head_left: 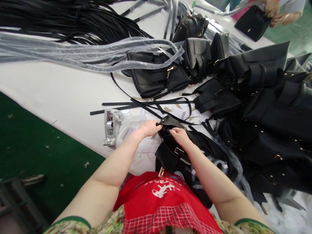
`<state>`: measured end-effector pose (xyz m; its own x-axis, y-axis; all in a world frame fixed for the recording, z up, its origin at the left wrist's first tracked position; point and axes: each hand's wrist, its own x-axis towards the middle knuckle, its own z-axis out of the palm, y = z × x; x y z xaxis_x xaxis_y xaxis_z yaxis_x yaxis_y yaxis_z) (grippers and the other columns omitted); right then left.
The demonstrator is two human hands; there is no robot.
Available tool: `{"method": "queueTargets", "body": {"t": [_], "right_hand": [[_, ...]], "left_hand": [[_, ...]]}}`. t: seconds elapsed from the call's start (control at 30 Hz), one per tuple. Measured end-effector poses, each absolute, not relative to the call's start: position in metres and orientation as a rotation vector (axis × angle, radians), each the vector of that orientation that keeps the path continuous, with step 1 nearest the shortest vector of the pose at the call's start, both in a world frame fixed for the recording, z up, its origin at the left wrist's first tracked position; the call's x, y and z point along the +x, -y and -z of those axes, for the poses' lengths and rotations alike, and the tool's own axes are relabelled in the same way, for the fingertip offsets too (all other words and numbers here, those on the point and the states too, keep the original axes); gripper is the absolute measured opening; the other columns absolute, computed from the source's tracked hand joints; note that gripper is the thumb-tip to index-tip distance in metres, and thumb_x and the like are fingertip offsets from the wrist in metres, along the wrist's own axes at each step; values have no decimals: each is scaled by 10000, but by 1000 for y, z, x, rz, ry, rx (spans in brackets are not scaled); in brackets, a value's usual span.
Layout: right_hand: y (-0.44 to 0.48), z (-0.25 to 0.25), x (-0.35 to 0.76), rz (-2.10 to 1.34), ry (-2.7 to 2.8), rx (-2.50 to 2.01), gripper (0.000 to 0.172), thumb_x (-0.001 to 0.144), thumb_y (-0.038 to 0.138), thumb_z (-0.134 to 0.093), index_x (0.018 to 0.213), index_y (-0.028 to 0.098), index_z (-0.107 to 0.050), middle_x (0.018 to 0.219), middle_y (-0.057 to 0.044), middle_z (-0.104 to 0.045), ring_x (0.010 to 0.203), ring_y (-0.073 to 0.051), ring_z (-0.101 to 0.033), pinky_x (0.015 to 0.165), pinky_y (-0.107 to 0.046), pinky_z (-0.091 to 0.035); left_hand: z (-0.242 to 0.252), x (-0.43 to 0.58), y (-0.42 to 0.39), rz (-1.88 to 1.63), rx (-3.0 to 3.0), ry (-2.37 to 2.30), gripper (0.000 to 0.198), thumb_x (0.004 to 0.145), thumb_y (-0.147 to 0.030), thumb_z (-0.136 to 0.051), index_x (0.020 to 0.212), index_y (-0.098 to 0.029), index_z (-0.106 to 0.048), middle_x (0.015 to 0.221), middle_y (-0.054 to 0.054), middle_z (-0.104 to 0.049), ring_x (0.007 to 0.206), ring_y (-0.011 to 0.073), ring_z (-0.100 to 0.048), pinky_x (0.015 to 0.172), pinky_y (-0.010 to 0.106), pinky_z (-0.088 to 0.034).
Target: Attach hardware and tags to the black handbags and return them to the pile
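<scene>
A black handbag [167, 154] with gold-coloured buckles lies at the table's near edge, against the red apron. My left hand [151, 128] is closed on the left side of its upper edge. Closed fingers of my right hand [180, 136] grip the same edge a little to the right. Between the two hands the bag's dark opening shows; what is inside cannot be seen. A thin black strap [189, 109] loops over the table just beyond the hands. Left of my left hand sits a small white box [109, 126] with metal fittings, beside crumpled white wrapping.
Black handbags [284, 105] pile up on the right, with another bag [156, 74] beyond my hands. Plastic-sleeved straps [75, 53] and bundled black strips [63, 16] cover the far left. Across the table a person's hands [272, 12] hold a small black bag [253, 23]. A stool [5, 201] stands lower left.
</scene>
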<state>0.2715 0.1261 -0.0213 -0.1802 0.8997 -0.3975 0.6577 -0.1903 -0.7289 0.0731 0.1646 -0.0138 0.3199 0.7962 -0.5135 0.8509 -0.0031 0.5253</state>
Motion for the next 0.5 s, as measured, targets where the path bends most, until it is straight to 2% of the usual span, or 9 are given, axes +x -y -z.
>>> {"method": "queueTargets", "body": {"t": [0.13, 0.33, 0.43, 0.5], "right_hand": [[-126, 15, 274, -1243, 1971, -1801, 292, 792, 367, -473, 566, 190, -528, 557, 15, -529, 548, -124, -482, 536, -239, -346], [-135, 23, 256, -1154, 2215, -1840, 139, 694, 245, -645, 574, 181, -616, 752, -127, -663, 811, -260, -610, 751, -336, -431], [-141, 34, 246, -1174, 2241, -1892, 29, 690, 190, -672, 679, 163, -674, 791, -161, -684, 853, -284, -629, 784, -354, -452], [-143, 37, 245, -1202, 2229, -1908, 101, 730, 197, -658, 813, 160, -701, 863, -155, -699, 861, -265, -637, 775, -337, -471]], "left_hand": [[16, 72, -165, 62, 1773, -1431, 384, 888, -410, -418, 864, -167, -714, 917, 89, -743, 818, 207, -663, 737, 262, -480], [16, 84, -156, 49, 1749, -1397, 350, 867, -389, -450, 841, -167, -719, 890, 87, -741, 850, 222, -662, 749, 273, -476], [19, 93, -146, 23, 1734, -1380, 364, 880, -373, -424, 803, -169, -715, 885, 91, -737, 875, 229, -658, 761, 282, -471], [21, 94, -140, -8, 1721, -1362, 390, 899, -363, -391, 784, -170, -710, 868, 88, -732, 861, 224, -658, 750, 285, -465]]}}
